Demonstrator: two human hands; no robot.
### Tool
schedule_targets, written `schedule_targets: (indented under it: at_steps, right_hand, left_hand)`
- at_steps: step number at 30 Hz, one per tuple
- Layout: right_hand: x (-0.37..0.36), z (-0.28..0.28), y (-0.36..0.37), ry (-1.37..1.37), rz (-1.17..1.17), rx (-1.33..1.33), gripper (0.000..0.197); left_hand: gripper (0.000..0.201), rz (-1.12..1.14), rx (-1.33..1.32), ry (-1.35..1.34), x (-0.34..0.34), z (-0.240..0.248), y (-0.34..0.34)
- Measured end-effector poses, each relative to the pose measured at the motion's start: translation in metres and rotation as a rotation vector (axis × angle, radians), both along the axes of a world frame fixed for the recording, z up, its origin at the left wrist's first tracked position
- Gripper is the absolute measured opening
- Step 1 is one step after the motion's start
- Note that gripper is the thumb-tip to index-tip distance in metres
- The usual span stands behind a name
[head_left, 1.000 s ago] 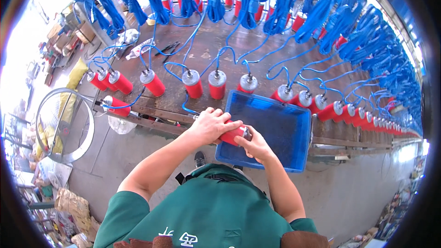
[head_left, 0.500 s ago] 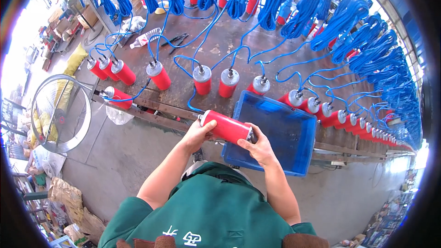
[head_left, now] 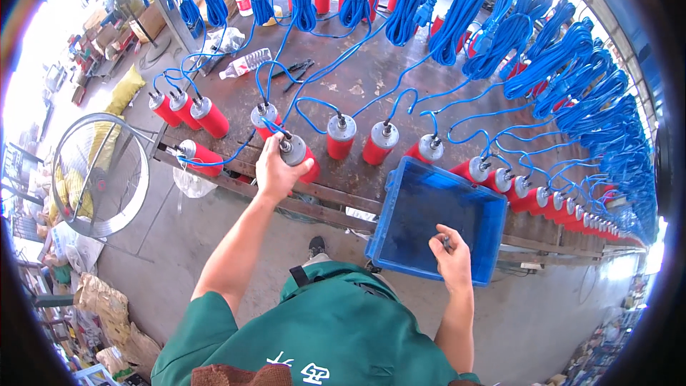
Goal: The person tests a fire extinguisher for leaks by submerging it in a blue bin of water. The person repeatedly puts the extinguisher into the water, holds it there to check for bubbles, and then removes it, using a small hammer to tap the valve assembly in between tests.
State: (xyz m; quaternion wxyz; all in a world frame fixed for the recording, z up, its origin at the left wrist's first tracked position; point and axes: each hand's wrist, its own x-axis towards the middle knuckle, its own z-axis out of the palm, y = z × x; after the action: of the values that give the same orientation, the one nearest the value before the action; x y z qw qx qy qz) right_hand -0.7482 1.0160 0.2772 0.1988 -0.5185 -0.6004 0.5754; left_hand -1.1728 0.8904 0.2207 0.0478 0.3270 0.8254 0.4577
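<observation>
My left hand [head_left: 275, 171] is wrapped round the top of a red cylinder [head_left: 307, 166] with a silver end cap, which stands near the bench's front edge. A blue cable runs from its cap. Right behind it is another red cylinder of the same kind, partly hidden. Over the blue plastic bin [head_left: 493, 243], my right hand [head_left: 453, 260] has its fingers curled round a small dark metal part [head_left: 446, 241]. The part's exact kind is hard to make out. More upright red cylinders [head_left: 341, 144] with cables stand to the right of the held one.
Coiled blue cables [head_left: 468, 7] hang along the bench's far side. A plastic bottle [head_left: 245, 63] and black-handled pliers [head_left: 294, 73] lie on the dark bench [head_left: 364, 64]. One red cylinder [head_left: 200, 157] lies at the left edge. A round wire fan guard [head_left: 100, 175] stands left of the bench.
The red cylinder held by both hands has gone to the bench at the left, upright under my left hand. My right hand has let go of it and moved right, over the bin.
</observation>
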Motion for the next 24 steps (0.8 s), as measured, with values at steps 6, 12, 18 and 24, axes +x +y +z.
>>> schedule_targets:
  at_steps: [6, 12, 18, 24]
  right_hand:
    - [0.006, -0.01, -0.019, -0.035, -0.029, -0.04, 0.043]
    - [-0.009, -0.008, -0.03, -0.033, 0.015, -0.049, 0.039]
    - [-0.009, -0.008, -0.039, -0.067, -0.007, -0.048, 0.04]
    - [-0.008, -0.012, -0.04, -0.08, -0.007, -0.04, 0.039]
  left_hand:
    - [0.08, -0.073, -0.123, 0.121, -0.047, -0.015, 0.032]
    - [0.089, -0.128, -0.143, 0.128, -0.072, -0.059, 0.069]
    - [0.094, -0.211, -0.178, 0.174, -0.083, -0.061, 0.068]
    - [0.091, -0.103, -0.224, 0.163, -0.073, -0.056, 0.067]
